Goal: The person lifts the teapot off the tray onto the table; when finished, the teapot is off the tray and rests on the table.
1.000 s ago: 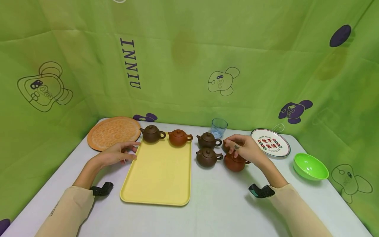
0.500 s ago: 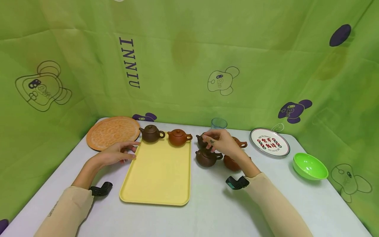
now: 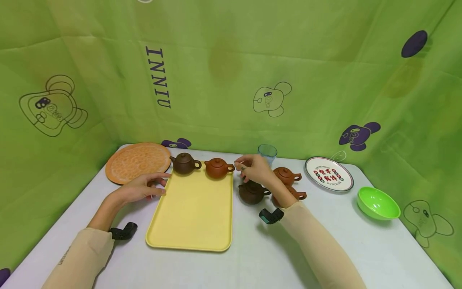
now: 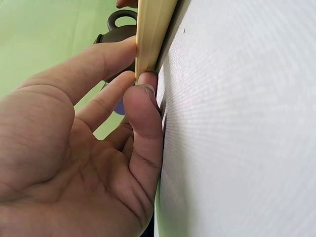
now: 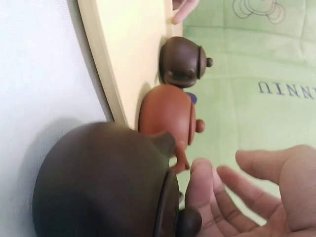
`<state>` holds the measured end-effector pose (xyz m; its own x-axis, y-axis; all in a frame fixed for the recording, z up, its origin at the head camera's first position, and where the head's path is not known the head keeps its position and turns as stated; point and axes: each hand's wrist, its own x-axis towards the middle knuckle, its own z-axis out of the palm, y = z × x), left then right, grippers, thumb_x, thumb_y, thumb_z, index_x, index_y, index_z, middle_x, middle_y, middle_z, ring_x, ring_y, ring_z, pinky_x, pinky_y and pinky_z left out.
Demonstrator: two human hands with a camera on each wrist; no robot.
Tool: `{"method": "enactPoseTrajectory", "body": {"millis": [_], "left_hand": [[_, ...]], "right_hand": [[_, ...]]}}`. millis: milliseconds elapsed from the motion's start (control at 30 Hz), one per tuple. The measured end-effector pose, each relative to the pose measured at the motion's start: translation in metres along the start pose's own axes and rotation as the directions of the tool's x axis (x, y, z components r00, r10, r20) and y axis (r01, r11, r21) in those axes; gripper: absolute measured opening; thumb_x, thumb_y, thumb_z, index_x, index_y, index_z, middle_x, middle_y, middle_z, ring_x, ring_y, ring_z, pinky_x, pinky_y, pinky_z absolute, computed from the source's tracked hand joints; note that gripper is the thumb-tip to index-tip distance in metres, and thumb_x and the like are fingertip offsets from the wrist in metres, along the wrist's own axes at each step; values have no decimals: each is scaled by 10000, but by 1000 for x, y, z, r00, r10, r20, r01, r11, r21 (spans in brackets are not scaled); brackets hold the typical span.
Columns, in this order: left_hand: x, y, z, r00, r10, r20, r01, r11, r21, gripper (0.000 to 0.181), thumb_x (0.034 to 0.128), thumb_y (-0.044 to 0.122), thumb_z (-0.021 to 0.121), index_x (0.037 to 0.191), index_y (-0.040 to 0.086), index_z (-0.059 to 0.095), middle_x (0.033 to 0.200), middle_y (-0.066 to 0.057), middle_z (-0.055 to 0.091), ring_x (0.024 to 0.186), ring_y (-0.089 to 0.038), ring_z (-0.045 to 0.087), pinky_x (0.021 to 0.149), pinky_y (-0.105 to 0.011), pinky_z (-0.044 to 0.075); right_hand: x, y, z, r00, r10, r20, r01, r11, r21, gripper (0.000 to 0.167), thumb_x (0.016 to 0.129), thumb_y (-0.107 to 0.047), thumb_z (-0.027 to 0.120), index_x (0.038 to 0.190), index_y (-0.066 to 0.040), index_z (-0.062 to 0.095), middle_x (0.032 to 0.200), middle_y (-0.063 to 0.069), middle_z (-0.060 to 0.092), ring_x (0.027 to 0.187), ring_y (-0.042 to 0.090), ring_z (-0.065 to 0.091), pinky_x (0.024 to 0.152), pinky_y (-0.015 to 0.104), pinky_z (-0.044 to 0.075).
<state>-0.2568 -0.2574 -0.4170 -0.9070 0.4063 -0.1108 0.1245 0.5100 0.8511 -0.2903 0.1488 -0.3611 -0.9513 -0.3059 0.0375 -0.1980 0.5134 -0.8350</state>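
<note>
At its left edge, the yellow tray (image 3: 191, 212) is gripped by my left hand (image 3: 138, 188); the left wrist view shows fingertips against both sides of the tray's edge (image 4: 148, 44). A dark brown teapot (image 3: 184, 163) and a red-brown teapot (image 3: 216, 168) stand at the tray's far end. My right hand (image 3: 258, 170) holds nothing, its fingertips beside the red-brown teapot's handle, thumb apart from the fingers in the right wrist view. Beneath it, one dark teapot is mostly hidden; another dark teapot (image 3: 251, 193) stands nearer. Two reddish teapots (image 3: 286, 176) stand to the right, partly behind the forearm.
An orange round mat (image 3: 138, 162) lies at the back left. A blue glass (image 3: 268, 151) stands behind the right hand. A white patterned plate (image 3: 329, 173) and a green bowl (image 3: 379, 203) are at the right. Green cloth hangs around the table.
My right hand has moved left from the reddish teapots, over the dark ones, to the red-brown teapot's handle. The left hand and the tray have stayed in place.
</note>
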Motion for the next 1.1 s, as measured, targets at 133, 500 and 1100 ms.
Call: {"method": "enactPoseTrajectory", "body": {"millis": [133,500,1100], "left_hand": [[-1,1,-2,1000,4,2,-4,1000,13,671,981,179,750,1573,27,472,1316,-216,613,850,-107,544,666,-272,518],[-1,1,-1,1000,8,6,-8,1000,-3,668,979,169,751,1569,19,475,1317,-225,608,855,-105,540,661,-271,515],[-1,2,-1,1000,2,7,-2,1000,-12,689,972,172,757,1579,28,464,1328,-221,609,850,-100,530,658,-271,513]], "right_hand": [[7,-6,6,1000,26,-16,-27,998,-53,267,1049,-208,664,1227,-30,753,1048,283,771,854,474,745,583,282,597],[21,-15,17,994,104,-43,-110,973,-204,267,1007,-189,704,1209,-25,758,940,219,807,584,181,739,552,257,573],[37,-24,26,969,244,-21,-242,938,-248,246,1014,-128,680,1199,14,756,823,209,796,537,154,734,615,347,643]]}}
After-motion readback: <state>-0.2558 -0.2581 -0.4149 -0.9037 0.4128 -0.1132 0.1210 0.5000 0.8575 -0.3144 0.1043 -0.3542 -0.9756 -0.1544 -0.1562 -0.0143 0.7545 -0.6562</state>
